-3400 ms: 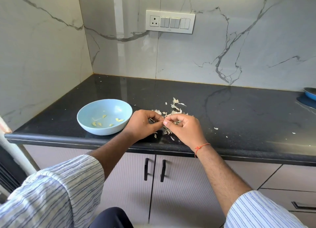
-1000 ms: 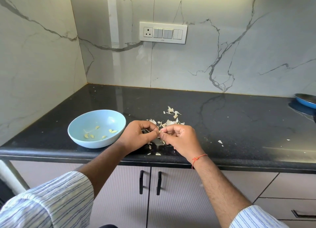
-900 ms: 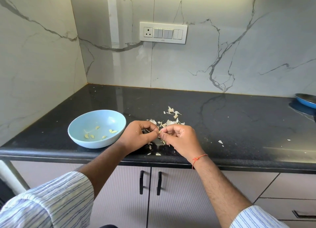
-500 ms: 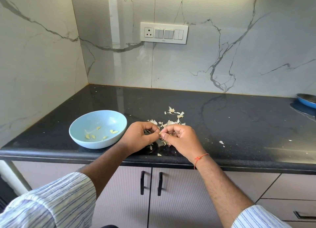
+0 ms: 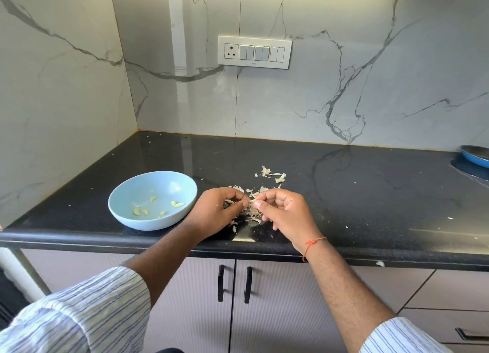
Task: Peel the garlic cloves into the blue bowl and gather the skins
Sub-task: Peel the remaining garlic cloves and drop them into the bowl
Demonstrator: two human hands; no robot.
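- The blue bowl (image 5: pixel 153 199) is sitting upright on the black counter (image 5: pixel 357 194), close to the front edge, with its open mouth facing up.
- Several peeled cloves (image 5: pixel 161 207) are lying scattered on the bowl's floor, their long axes pointing in mixed directions.
- Just right of the bowl, the left hand (image 5: pixel 215 215) is curling its fingers, with thumb and fingertips pinching a small garlic clove (image 5: pixel 252 201).
- Further right of the bowl, the right hand (image 5: pixel 287 215) is pinching the same clove from the other side, fingers curled, fingertips meeting the left hand's.
- The clove is too small and too covered for its long axis to be told.
- The skins (image 5: pixel 264 183) are lying loose right of the bowl, under and behind both hands, some strewn further back.
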